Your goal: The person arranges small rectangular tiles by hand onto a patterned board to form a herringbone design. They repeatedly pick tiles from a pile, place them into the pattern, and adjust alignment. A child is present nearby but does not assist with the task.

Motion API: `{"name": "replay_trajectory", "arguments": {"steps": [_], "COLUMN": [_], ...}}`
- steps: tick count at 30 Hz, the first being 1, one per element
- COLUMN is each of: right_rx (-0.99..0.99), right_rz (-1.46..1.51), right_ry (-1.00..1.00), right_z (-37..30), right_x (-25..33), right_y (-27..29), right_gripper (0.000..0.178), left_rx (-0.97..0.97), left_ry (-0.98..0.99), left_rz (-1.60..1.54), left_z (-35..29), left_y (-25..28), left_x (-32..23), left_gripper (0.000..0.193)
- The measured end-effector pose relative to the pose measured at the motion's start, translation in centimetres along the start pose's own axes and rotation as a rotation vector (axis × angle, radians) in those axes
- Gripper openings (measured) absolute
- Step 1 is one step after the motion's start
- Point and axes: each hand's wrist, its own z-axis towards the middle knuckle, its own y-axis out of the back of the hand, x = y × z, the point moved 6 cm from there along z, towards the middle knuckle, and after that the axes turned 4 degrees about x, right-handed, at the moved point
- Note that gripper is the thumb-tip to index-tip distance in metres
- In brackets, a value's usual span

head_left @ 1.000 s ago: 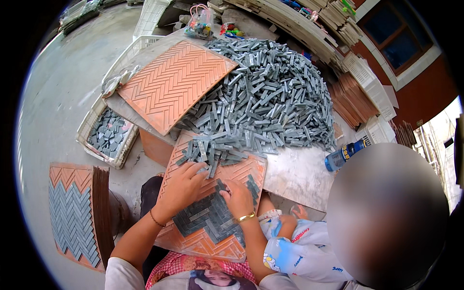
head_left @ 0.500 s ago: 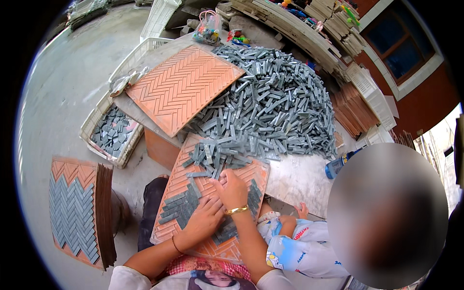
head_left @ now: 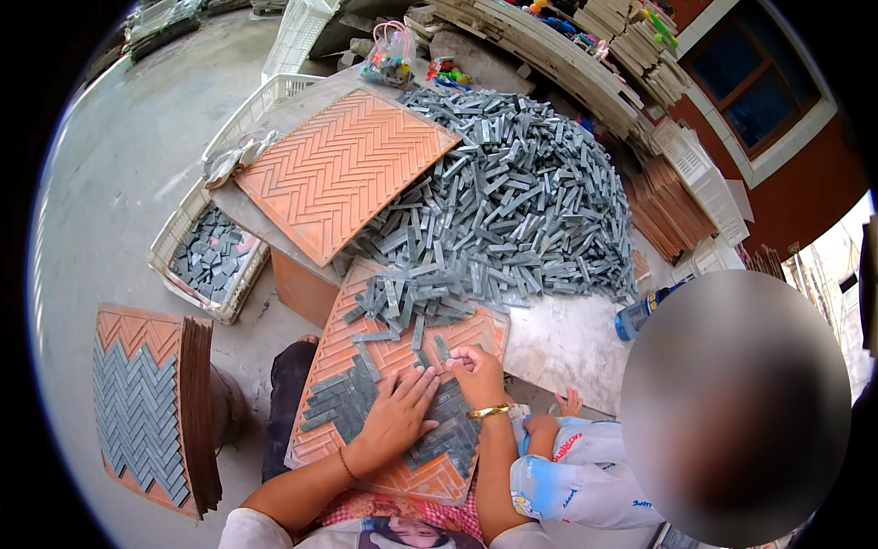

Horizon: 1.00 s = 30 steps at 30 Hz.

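Observation:
An orange herringbone mould board (head_left: 322, 377) lies in front of me, its grooves partly filled with grey stone strips (head_left: 346, 400). My left hand (head_left: 400, 414) rests palm down over the laid strips, fingers stretched out, its fingertips at the middle of the board. To the right of it, my right hand (head_left: 477, 377) is closed in a pinch, with a short grey stone strip (head_left: 443, 348) at its fingertips. Loose strips lie on the board's far end, just beyond both hands.
Behind the board rises a large heap of grey strips (head_left: 540, 201). An unfilled orange mould (head_left: 347, 165) lies at the far left. A white crate (head_left: 229, 309) holds stone pieces; stacked boards (head_left: 197, 412) stand at left. A small child (head_left: 585, 467) is close on my right, beside a blue bottle (head_left: 631, 320).
My right hand has come back from the loose strips, nearer and to the right. My left hand has shifted slightly right, its fingers more spread. More of the laid strips between the hands now show.

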Motion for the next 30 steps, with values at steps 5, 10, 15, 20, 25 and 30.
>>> {"name": "replay_trajectory", "arguments": {"steps": [5, 10, 15, 20, 25, 30], "right_rx": [-0.006, 0.013, 0.037, -0.022, -0.083, -0.053], "right_rz": [-0.057, -0.329, -0.391, -0.682, -0.515, -0.449], "right_ry": [0.041, 0.064, 0.066, 0.180, 0.181, 0.246], "right_z": [0.0, 0.0, -0.1, -0.7, -0.9, -0.6], "right_x": [0.0, 0.5, 1.5, 3.1, 2.9, 2.7], "right_y": [0.4, -0.9, -0.9, -1.8, -1.7, -1.5], "right_gripper": [0.016, 0.015, 0.013, 0.010, 0.009, 0.008], "left_rx": [0.014, -0.007, -0.007, -0.021, -0.025, -0.024], "left_ry": [-0.013, -0.013, -0.012, -0.008, -0.010, -0.012], "left_rz": [0.015, 0.013, -0.006, -0.009, -0.013, 0.004], "left_z": [0.1, 0.0, 0.0, -0.1, -0.1, -0.1], "left_y": [-0.3, -0.4, -0.2, -0.3, -0.4, -0.2], "left_x": [0.3, 0.4, 0.3, 0.3, 0.3, 0.2], "left_gripper": [0.072, 0.070, 0.069, 0.070, 0.071, 0.071]}}
